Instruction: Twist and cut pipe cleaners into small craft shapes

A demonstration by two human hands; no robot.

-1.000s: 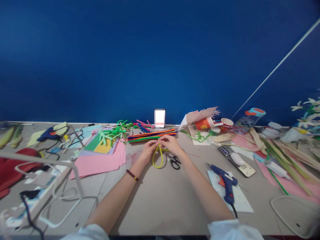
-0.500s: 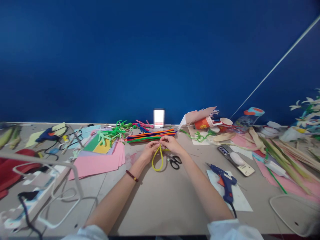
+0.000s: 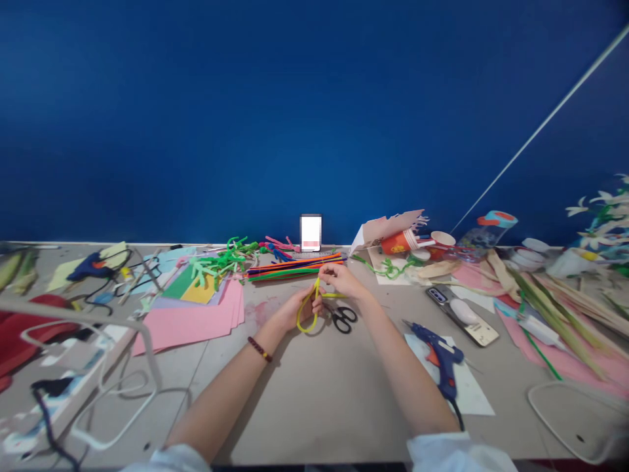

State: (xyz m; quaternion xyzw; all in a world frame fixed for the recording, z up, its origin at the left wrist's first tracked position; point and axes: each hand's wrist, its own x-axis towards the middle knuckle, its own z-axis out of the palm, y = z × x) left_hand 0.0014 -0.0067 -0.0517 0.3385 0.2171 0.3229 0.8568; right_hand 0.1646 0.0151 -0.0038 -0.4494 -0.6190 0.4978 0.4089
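A yellow pipe cleaner (image 3: pixel 301 322) bent into a teardrop loop hangs between my two hands. My left hand (image 3: pixel 297 308) is closed on the loop's side, its fingers partly behind it. At the loop's top, where the ends meet, my right hand (image 3: pixel 339 279) pinches the pipe cleaner between thumb and finger. Another yellow strand (image 3: pixel 335 295) shows just below my right hand. Black-handled scissors (image 3: pixel 344 320) lie on the table close to my right wrist. Behind my hands is a bundle of coloured pipe cleaners (image 3: pixel 278 270), orange, purple, red and green.
Pink paper sheets (image 3: pixel 191 326) and green pipe-cleaner pieces (image 3: pixel 228 257) lie to the left, near a white power strip (image 3: pixel 73 387). On the right are a blue glue gun (image 3: pixel 439 354), a phone (image 3: pixel 484 332) and a tipped red paper cup (image 3: pixel 396 243). A lit screen (image 3: pixel 310 232) stands against the blue wall.
My left hand has moved lower, from the loop's top to its side. My right hand has shifted slightly right, still pinching the top; the loop now tilts.
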